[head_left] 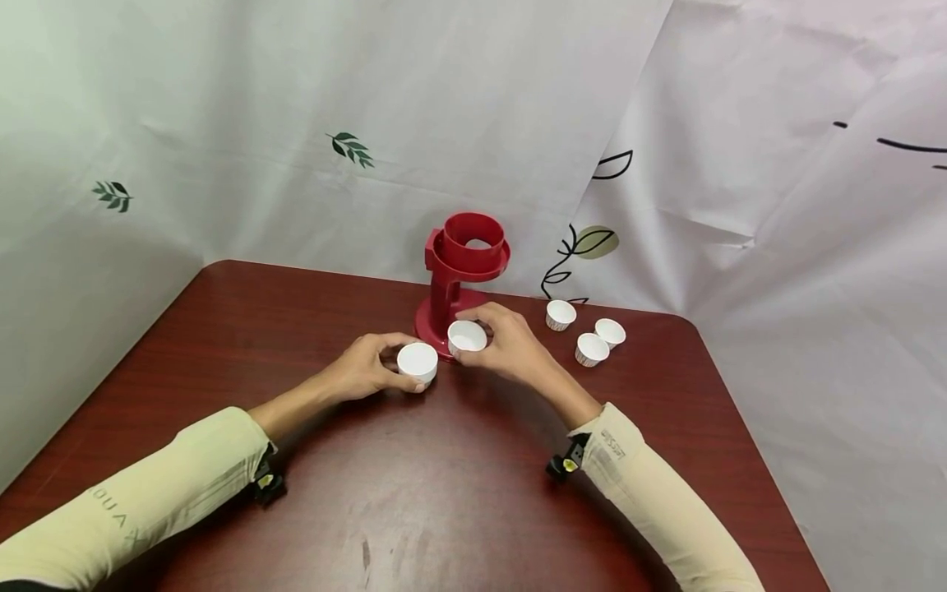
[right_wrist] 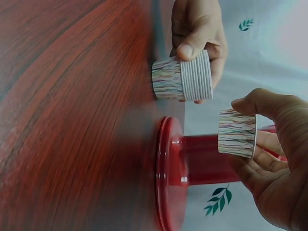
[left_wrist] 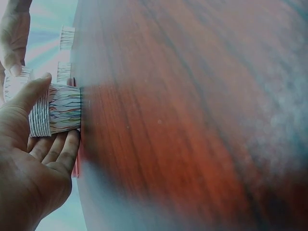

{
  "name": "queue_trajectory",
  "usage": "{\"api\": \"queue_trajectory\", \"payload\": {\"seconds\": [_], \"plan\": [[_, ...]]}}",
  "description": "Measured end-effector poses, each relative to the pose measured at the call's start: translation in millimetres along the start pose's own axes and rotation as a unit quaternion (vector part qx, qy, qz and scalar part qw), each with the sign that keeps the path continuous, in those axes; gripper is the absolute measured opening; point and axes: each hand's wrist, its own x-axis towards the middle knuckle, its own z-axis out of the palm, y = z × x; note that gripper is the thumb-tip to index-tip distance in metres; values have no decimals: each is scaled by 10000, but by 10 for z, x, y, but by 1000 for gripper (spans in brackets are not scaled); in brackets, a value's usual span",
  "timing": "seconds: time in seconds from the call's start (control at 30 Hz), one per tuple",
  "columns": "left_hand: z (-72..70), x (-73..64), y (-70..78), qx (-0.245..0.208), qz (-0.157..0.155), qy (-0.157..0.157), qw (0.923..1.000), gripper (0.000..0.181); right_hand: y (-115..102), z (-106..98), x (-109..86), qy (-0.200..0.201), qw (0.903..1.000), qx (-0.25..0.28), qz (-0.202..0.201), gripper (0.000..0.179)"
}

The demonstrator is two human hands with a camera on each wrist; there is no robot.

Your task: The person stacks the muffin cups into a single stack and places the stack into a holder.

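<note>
My left hand point(head_left: 367, 367) grips a nested stack of white paper cups point(head_left: 418, 363) with thin coloured wavy lines; in the left wrist view the stack point(left_wrist: 65, 109) stands at the table surface, its rims layered. Between thumb and fingers, my right hand point(head_left: 510, 344) holds a single paper cup point(head_left: 467, 338) of the same pattern. This cup point(right_wrist: 237, 133) is raised above the table in the right wrist view, in front of the red stand point(right_wrist: 202, 159). The stand has a round base, a post and an open ring holder point(head_left: 473, 244) on top.
To the right of the stand, three separate paper cups point(head_left: 592, 350) stand upright on the dark red wooden table point(head_left: 414, 510). A white curtain point(head_left: 473, 107) with leaf prints hangs behind the table's back edge.
</note>
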Motion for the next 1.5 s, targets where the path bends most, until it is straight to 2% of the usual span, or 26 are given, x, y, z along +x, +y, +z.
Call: {"api": "queue_trajectory", "payload": {"seconds": [0.43, 0.73, 0.97, 1.23, 1.5], "plan": [[0, 3, -12, -130, 64, -27, 9999, 62, -149, 113, 81, -3, 9997, -10, -236, 57], [1, -5, -15, -204, -32, -60, 9998, 63, -258, 200, 129, -104, 9991, -150, -381, 56], [1, -5, -4, -173, -82, -93, 9998, 56, -290, 294, 142, -273, 9982, -119, -513, 53], [1, -7, 8, -135, -74, -135, 9998, 56, -295, 362, 154, -356, 9978, -124, -555, 57], [8, -24, 39, -161, -97, -73, 9998, 55, -319, 422, 153, -665, 9957, -294, -574, 54]]}}
